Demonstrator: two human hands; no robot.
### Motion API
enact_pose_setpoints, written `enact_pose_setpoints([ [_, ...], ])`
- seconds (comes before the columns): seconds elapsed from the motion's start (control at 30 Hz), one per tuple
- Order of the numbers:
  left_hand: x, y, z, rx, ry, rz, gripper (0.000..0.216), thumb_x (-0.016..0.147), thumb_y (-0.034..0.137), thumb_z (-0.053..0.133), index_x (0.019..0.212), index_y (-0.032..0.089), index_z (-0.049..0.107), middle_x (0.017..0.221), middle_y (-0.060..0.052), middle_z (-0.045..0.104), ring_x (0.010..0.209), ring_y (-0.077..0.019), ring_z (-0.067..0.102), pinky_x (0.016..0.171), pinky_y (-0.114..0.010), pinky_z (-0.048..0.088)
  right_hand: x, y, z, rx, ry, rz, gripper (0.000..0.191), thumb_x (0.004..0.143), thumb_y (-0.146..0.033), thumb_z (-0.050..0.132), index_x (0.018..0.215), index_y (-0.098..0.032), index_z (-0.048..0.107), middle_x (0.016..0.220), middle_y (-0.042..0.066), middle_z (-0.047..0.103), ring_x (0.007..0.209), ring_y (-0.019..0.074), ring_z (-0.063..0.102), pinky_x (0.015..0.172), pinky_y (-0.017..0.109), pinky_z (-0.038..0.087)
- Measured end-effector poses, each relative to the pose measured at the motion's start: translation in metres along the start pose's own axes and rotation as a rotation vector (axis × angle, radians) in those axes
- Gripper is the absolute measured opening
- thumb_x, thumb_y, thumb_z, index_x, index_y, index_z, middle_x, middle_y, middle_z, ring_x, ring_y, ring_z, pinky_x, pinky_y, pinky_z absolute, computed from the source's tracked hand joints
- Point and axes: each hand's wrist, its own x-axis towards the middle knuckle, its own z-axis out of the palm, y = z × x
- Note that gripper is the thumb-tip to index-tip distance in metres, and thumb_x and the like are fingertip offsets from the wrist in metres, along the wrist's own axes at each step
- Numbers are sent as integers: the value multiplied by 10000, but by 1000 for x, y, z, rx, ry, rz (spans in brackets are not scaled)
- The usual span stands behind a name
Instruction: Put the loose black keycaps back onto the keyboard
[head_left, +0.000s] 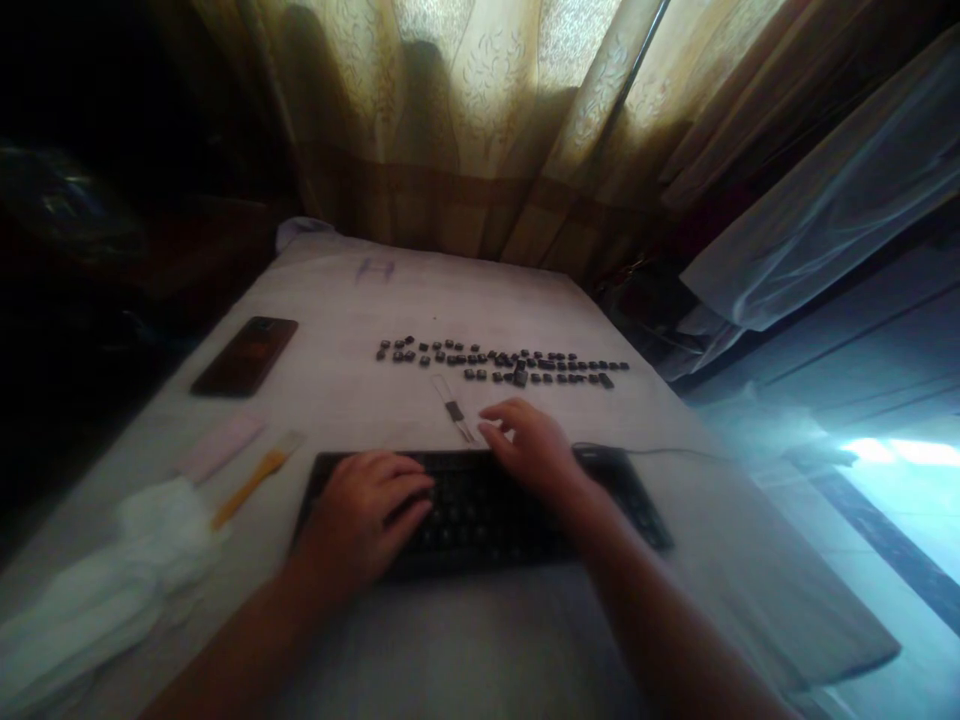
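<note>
A black keyboard [472, 525] lies on the pale-covered table in front of me. My left hand [367, 515] rests over its left part, fingers stretched out and a little apart, with nothing seen in them. Over the keyboard's far edge, right of the middle, my right hand [529, 445] has its thumb and fingers apart and holds nothing visible. Close to those fingertips lies a keycap puller [455, 411] with wire loops and a dark middle. Beyond it, loose black keycaps [547, 364] are spread in uneven rows.
At the left lie a dark phone [246, 355], a pink flat piece [220, 447], a brush with an orange handle [251, 487] and a crumpled white cloth [105, 590]. A cable [667, 451] runs right from the keyboard. Curtains [465, 130] hang behind the table.
</note>
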Motion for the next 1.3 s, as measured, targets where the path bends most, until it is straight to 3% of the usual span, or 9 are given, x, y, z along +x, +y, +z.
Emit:
enact_pose_setpoints([
  [0.1, -4, 4, 6, 81, -46, 29, 252, 853, 275, 641, 1099, 243, 688, 1164, -64, 686, 1089, -284, 599, 941, -512, 451, 28, -4, 3, -94, -188, 121, 424, 826, -350, 686, 1189, -133, 662, 1032, 136, 720, 980, 285, 663, 868, 398, 497],
  [0.2, -7, 4, 8, 111, -76, 33, 272, 856, 293, 640, 1119, 240, 682, 1194, -72, 671, 1116, -296, 581, 959, -527, 438, 50, -8, 7, -86, -350, 127, 329, 764, -208, 703, 1084, -132, 700, 1043, 149, 722, 1023, 288, 655, 876, 364, 489],
  [0.3, -6, 3, 7, 118, -82, 34, 277, 878, 323, 607, 1136, 247, 677, 1197, -70, 671, 1116, -290, 582, 961, -517, 438, 60, -7, 3, -44, -378, 127, 291, 741, -124, 674, 1029, -137, 709, 1010, 129, 730, 949, 243, 675, 841, 323, 500],
  [0.43, -3, 1, 3, 107, -72, 22, 275, 917, 340, 541, 1138, 244, 674, 1164, -67, 687, 1082, -270, 602, 949, -491, 446, 43, -2, -10, 455, -314, 231, 204, 803, -127, 572, 992, -133, 649, 745, 35, 694, 606, 136, 639, 596, 258, 513],
  [0.5, -2, 0, 1, 102, -60, 7, 274, 928, 351, 517, 1120, 244, 680, 1145, -67, 696, 1061, -267, 611, 934, -485, 452, 25, -2, -12, 785, -245, 231, 85, 800, -167, 582, 879, -152, 608, 659, -11, 640, 558, 117, 605, 552, 241, 500],
  [0.6, -1, -1, -1, 103, -44, -26, 270, 932, 353, 505, 1101, 247, 688, 1125, -64, 705, 1035, -267, 618, 912, -481, 456, -4, -6, -5, 949, -205, 154, 113, 748, -218, 647, 828, -173, 583, 648, -42, 612, 555, 109, 578, 531, 230, 478],
  [0.77, -1, -4, 0, 93, -40, -42, 247, 926, 322, 517, 1084, 246, 690, 1105, -56, 710, 1025, -258, 622, 907, -463, 454, -26, -13, 11, 803, -165, 73, 64, 779, -214, 664, 821, -172, 642, 727, -12, 670, 669, 138, 613, 614, 251, 487],
  [1.1, -3, -3, 4, 59, -32, -57, 231, 910, 284, 546, 1085, 245, 690, 1111, -52, 698, 1053, -248, 608, 940, -457, 460, -27, -4, 26, 451, -115, -254, 79, 794, -167, 719, 856, -216, 725, 836, 8, 732, 802, 166, 674, 769, 280, 504],
  [1.3, -12, -2, 6, 87, -114, -56, 348, 846, 349, 631, 1190, 303, 645, 1300, -44, 621, 1199, -288, 544, 1017, -505, 443, -33, -12, 30, 271, -109, -387, 109, 890, -192, 617, 881, -214, 723, 865, 34, 717, 806, 168, 651, 754, 277, 497],
])
